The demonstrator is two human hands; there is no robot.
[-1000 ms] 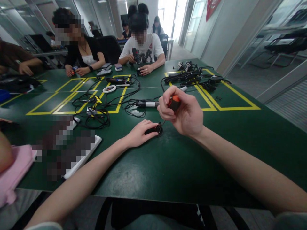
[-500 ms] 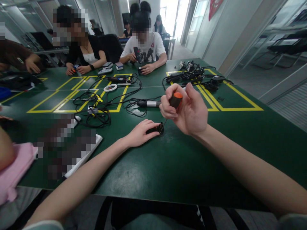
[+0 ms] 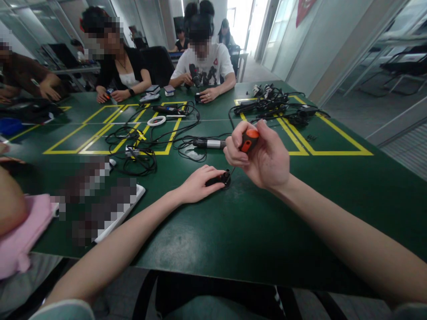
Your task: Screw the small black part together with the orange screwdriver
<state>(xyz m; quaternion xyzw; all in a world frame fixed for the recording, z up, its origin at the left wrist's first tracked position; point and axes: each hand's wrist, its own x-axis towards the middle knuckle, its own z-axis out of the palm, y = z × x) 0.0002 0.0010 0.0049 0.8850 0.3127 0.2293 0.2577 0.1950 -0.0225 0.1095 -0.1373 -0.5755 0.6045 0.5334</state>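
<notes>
My right hand (image 3: 258, 153) is closed around the black and orange handle of a screwdriver (image 3: 249, 140), raised above the green table. Its thin shaft slants down to the left, and the tip is at or close to a small black part (image 3: 226, 177); whether it touches I cannot tell. My left hand (image 3: 203, 182) rests on the table and grips that black part between thumb and fingers, which cover much of it. Just beyond my hands lies a black and silver cylindrical tool (image 3: 211, 143) with its coiled cable.
Bundled black cables (image 3: 267, 104) lie at the back right, with small screws (image 3: 311, 138) nearby. More cables (image 3: 136, 162) and a white ring (image 3: 156, 121) are at left, near a white-edged tray (image 3: 122, 213). Across the table a person (image 3: 202, 66) holds a power screwdriver (image 3: 194, 74).
The screwdriver handle has turned in my right hand, and an orange patch on its side now shows. The whole view has shifted slightly; my left hand keeps its hold.
</notes>
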